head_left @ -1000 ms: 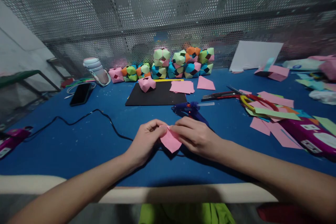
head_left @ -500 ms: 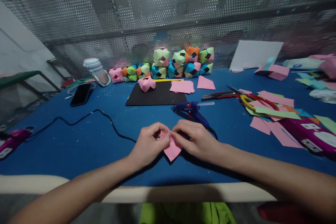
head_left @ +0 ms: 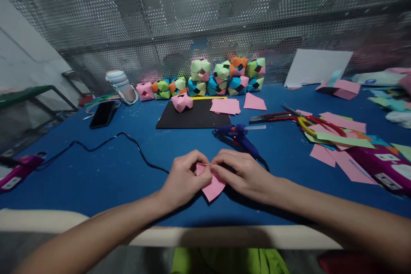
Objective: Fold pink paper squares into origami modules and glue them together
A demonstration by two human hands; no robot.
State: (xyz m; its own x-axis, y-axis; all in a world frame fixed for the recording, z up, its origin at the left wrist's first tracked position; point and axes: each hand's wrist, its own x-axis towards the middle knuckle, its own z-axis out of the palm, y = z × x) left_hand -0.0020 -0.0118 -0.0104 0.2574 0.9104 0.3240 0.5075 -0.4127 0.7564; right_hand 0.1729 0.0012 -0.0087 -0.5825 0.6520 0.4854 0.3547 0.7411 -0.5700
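Between my two hands, low over the blue table [head_left: 128, 192], is a piece of pink paper [head_left: 212, 190] with one corner pointing toward me. My left hand [head_left: 188, 175] pinches its upper left part between thumb and fingers. On the upper right, my right hand [head_left: 239, 173] grips the same paper, its thumb close to the left thumb. The fingers hide much of the paper's far edge. Just beyond my right hand lies a blue glue gun [head_left: 237, 132] with a glue stick in its back.
Folded paper balls [head_left: 201, 69] are stacked along the back. A black sheet [head_left: 189, 115] carries a pink ball [head_left: 182, 102] and pink papers [head_left: 225, 106]. Scissors [head_left: 308, 126] and paper scraps lie right. A phone [head_left: 103, 114], bottle [head_left: 120, 85] and black cable [head_left: 96, 144] are left.
The pink paper's near part has swung slightly and shows a wider lower edge. Both hands keep their pinch. The whole view has shifted a little.
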